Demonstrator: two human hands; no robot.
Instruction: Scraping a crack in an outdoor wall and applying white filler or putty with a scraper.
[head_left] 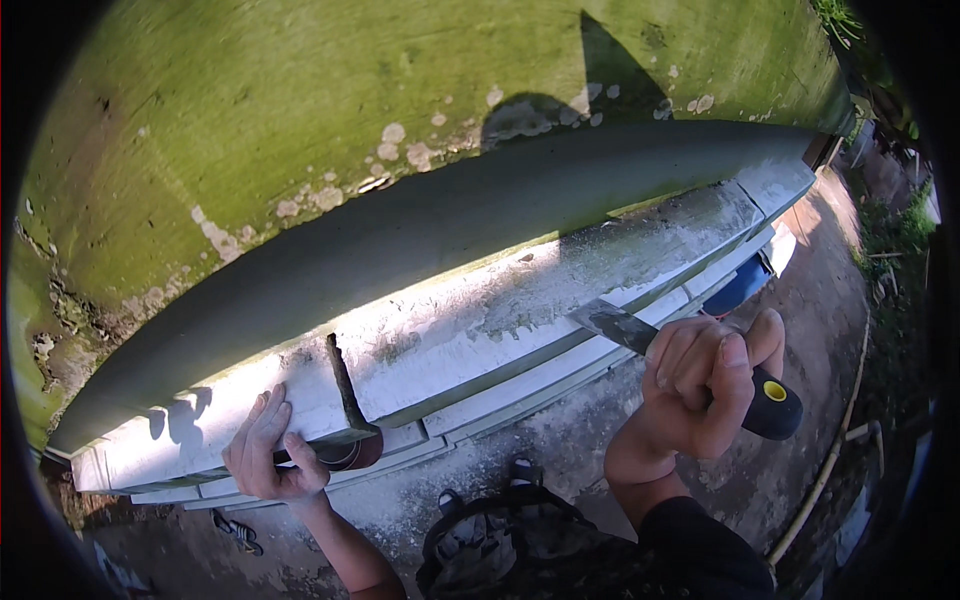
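Note:
My right hand (695, 385) is closed around a putty knife (618, 325) with a flat metal blade and a dark handle that has a yellow-rimmed hole at its end. The blade's tip is at the front edge of a pale, dusty ledge (480, 335); whether it touches I cannot tell. My left hand (270, 455) lies on the ledge's left part, fingers stretched over the top and thumb near the front edge. A dark gap (345, 385) splits the ledge just right of that hand. Patches of rough white residue cover the sunlit surface.
Behind the ledge rises a mossy green wall (300, 120) with pale flaking spots. Lower steps (540, 390) run beneath it. A dark reddish round object (357, 453) shows under the gap, a blue container (738, 287) at right. Sandals (238, 532) and a thin pole (840, 440) lie on the ground.

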